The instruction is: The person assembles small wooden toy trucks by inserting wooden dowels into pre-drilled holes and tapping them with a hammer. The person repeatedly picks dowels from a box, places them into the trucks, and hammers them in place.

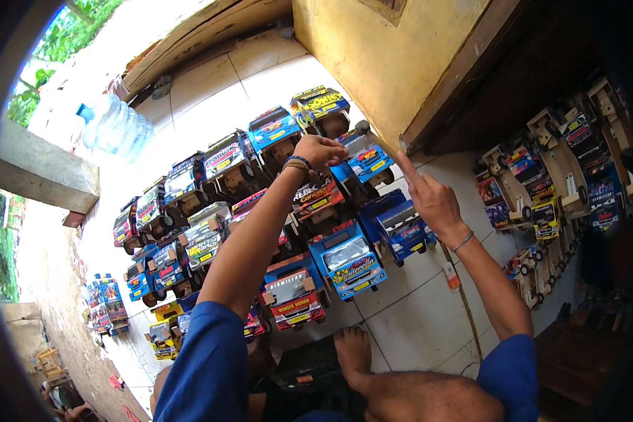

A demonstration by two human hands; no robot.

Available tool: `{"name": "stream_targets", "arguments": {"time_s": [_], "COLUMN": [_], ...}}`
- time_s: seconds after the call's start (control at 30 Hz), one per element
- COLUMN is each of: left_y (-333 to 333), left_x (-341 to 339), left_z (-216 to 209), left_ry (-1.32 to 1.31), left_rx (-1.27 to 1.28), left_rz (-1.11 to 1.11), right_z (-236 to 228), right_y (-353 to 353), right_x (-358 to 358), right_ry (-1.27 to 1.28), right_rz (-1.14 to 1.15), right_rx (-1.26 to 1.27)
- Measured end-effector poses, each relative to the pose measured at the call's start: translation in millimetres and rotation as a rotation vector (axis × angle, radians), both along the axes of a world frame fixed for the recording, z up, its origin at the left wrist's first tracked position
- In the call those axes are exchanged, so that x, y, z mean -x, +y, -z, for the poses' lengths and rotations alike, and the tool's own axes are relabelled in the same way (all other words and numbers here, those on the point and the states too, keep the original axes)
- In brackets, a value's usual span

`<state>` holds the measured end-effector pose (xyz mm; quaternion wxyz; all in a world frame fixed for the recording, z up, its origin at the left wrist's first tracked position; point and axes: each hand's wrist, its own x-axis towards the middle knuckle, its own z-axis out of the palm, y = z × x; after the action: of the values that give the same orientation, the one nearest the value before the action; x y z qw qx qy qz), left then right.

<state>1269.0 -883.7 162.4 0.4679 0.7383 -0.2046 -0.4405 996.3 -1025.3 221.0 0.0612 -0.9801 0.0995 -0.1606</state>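
Observation:
My left hand (320, 152) reaches across the rows of toy trucks with its fingers pinched together. What they hold, if anything, is too small to tell. Right beside those fingertips is a light-blue toy truck (370, 163) in the back row. My right hand (435, 205) is closed round a hammer, its index finger stretched along the handle. The dark hammer head (362, 127) is above that truck, close to my left fingers. Nearer to me stand a blue truck (346, 260), a red-fronted truck (295, 299) and a dark-blue truck (404, 228).
More painted toy trucks (183, 176) stand in rows on the white tiled floor (408, 316). Unfinished wooden trucks (541, 169) line the right side. A large clear water bottle (116, 125) lies at the far left. A yellow wall (373, 63) rises behind. An orange-labelled container (450, 276) lies near my right forearm.

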Motion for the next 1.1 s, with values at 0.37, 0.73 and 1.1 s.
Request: {"name": "stream_targets", "arguments": {"time_s": [0.37,0.73,1.1], "left_y": [-5,-19,-14], "left_x": [6,-8,-4], "left_z": [-17,-8,-22], "left_ry": [-0.561,0.149,-0.126], "left_rx": [0.107,0.034,0.079], "left_rz": [0.355,0.182,0.129], "right_z": [49,68,83], "right_y": [-37,-35,-39], "right_x": [-78,-85,-86], "right_ry": [0.083,-0.043,-0.032], "right_rz": [0.309,0.292,0.332], "right_rx": [-0.812,-0.82,-0.727]}}
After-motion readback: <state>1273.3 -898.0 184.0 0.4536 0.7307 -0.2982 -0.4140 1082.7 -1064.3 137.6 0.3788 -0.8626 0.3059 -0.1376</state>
